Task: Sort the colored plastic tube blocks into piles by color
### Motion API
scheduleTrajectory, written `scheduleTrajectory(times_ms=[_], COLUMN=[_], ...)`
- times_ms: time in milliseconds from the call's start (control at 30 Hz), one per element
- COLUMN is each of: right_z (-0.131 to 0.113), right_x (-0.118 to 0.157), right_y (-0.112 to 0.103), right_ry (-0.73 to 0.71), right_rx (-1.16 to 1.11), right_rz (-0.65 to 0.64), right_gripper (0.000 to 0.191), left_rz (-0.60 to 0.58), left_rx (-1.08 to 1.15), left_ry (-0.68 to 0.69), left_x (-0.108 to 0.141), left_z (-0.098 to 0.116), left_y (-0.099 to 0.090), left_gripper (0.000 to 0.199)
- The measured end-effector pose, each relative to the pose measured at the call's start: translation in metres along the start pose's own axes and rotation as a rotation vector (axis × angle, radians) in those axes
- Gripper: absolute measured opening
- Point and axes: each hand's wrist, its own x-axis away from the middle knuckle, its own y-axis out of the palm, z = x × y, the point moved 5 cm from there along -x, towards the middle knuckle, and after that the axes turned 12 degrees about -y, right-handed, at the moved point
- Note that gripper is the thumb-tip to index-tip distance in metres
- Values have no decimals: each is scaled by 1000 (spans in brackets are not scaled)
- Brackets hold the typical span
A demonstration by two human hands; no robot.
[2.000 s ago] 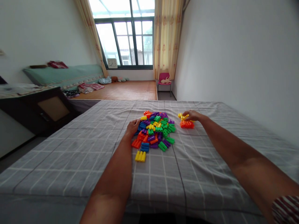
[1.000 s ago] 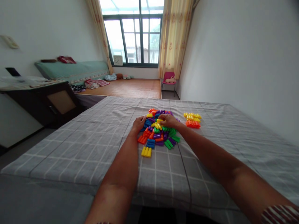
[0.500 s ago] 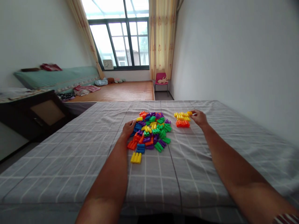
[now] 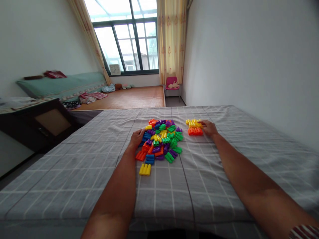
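Grey checked cloth (image 4: 74, 166) fills the foreground, and there's the mixed pile (image 4: 165, 140) of coloured pieces on it, lower layers buried. Left hand (image 4: 137, 137) rests at the pile's left edge; fingers part-hidden, grip impossible to call. Right hand (image 4: 209, 128) touches the yellow pieces (image 4: 193, 124) behind the orange row (image 4: 195, 131): seemingly placing or straightening, calling for a gentle nudge. Whether it's grasping one, can't tell; fingertips blend in.

the blocks (image 4: 158, 139) are multicoloured, the sheet (image 4: 171, 189) checked gray.
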Motion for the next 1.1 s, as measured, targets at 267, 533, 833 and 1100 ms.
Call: scheduleTrajectory(times_ms=[267, 533, 833, 1100], right_z=[4, -21, -229, -288], right_x=[8, 3, -4, -2], right_y=[-10, -19, 29, 74], right_ry=[135, 83, -544, -850], right_rx=[152, 156, -242, -286], right_rz=[-12, 17, -336, -773], right_gripper=[28, 29, 28, 59], left_rz=[-21, -9, -14, 0], left_rx=[53, 28, 37, 17], left_ry=[-34, -27, 23, 42], left_x=[1, -2, -2, 1], left_z=[1, -5, -4, -1], left_y=[3, 5, 6, 4], left_gripper=[51, 53, 53, 50])
